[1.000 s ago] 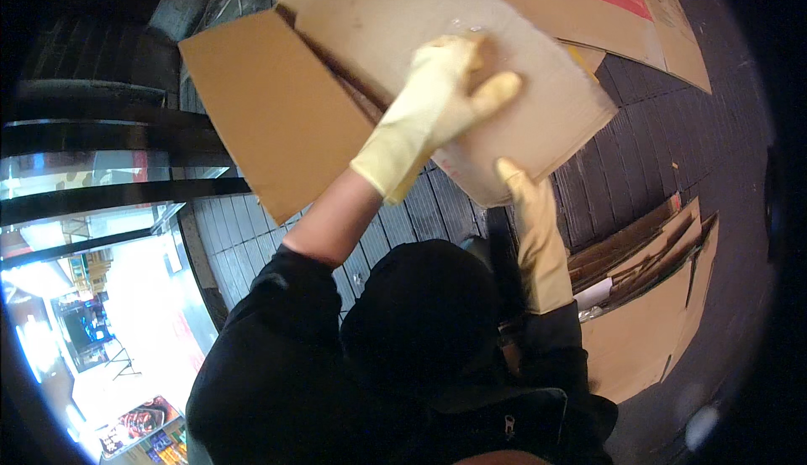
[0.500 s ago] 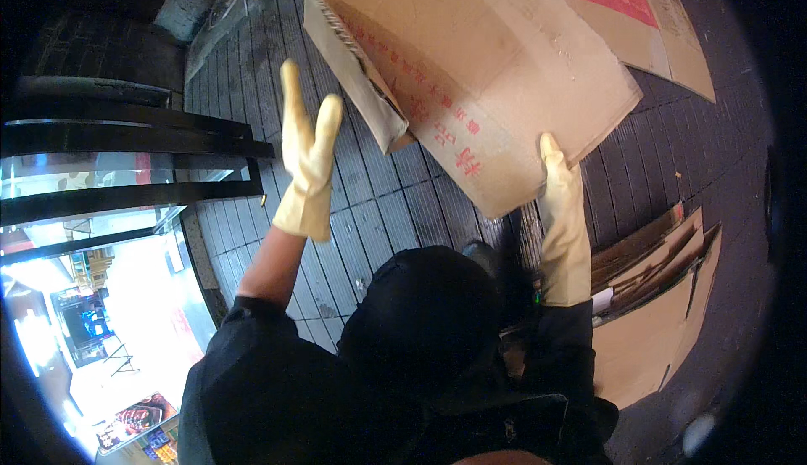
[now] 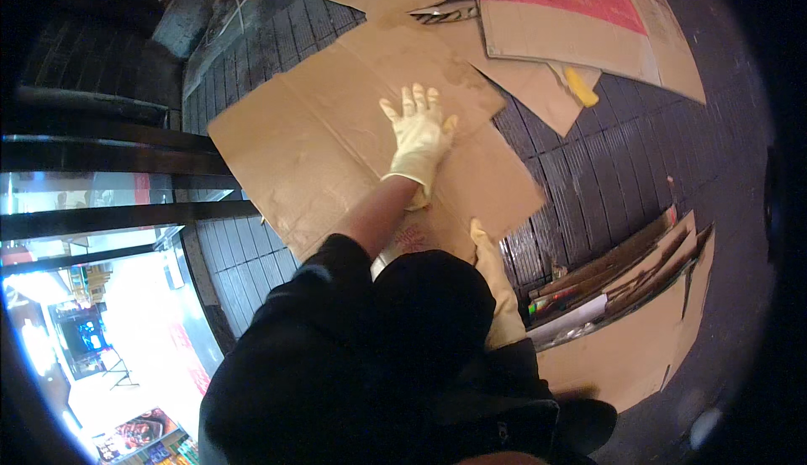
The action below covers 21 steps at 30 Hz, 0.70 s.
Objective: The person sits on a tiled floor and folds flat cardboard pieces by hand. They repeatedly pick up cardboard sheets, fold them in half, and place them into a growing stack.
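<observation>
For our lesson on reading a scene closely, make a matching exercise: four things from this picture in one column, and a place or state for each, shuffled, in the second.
Things:
1. left hand
2. right hand
3. yellow tool
4. stack of flattened boxes

Places or states:
A. lies by the card with a pink patch
B. spread flat on the big brown sheet
C. at the sheet's near edge
D. piled at the right

Pairs: 1-B, 2-C, 3-A, 4-D

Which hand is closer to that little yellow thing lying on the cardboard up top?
The left hand. It lies spread flat on the big flattened cardboard sheet, below and left of the yellow thing. The right hand sits much lower, at the sheet's near edge.
</observation>
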Tool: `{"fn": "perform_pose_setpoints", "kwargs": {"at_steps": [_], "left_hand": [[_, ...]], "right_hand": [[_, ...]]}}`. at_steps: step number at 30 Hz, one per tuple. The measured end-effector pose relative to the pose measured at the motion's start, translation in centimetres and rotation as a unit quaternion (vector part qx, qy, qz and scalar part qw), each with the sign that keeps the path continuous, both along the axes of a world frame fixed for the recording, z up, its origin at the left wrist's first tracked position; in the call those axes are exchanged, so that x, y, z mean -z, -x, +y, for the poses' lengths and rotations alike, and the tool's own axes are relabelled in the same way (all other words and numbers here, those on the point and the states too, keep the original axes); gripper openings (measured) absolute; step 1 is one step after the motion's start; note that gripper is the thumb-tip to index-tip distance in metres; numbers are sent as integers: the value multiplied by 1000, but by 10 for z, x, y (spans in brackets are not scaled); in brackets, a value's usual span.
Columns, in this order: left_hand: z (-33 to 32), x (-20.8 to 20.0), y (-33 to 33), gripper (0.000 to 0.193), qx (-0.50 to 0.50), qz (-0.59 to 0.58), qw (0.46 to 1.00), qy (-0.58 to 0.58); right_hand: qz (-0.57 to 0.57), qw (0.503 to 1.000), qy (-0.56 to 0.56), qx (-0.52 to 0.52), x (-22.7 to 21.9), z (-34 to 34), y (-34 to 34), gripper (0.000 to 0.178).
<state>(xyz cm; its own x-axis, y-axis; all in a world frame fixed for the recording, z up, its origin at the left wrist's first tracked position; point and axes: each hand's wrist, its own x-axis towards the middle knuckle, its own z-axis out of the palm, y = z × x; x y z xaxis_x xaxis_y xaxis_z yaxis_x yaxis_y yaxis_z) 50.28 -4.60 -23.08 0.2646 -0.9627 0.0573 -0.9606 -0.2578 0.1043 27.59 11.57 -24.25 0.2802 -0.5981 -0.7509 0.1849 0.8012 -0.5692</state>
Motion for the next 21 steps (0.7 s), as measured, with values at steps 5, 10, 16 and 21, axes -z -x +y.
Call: {"fn": "perform_pose_setpoints", "kwargs": {"at_steps": [5,10,16,21], "left_hand": [[16,-8,-22,66,24,164,985,40],[26,-82,-29,55,49,209,948,237],[-2,-197,-37,55,59,304,875,372],[-66,-225,-62,76,85,682,613,389]], "right_hand": [[-150,985,34,81,-49,14,0,66],[-141,981,62,115,-94,-22,-1,57],[-57,890,433,135,-133,-126,36,43],[49,667,741,-63,-234,-204,28,42]]}}
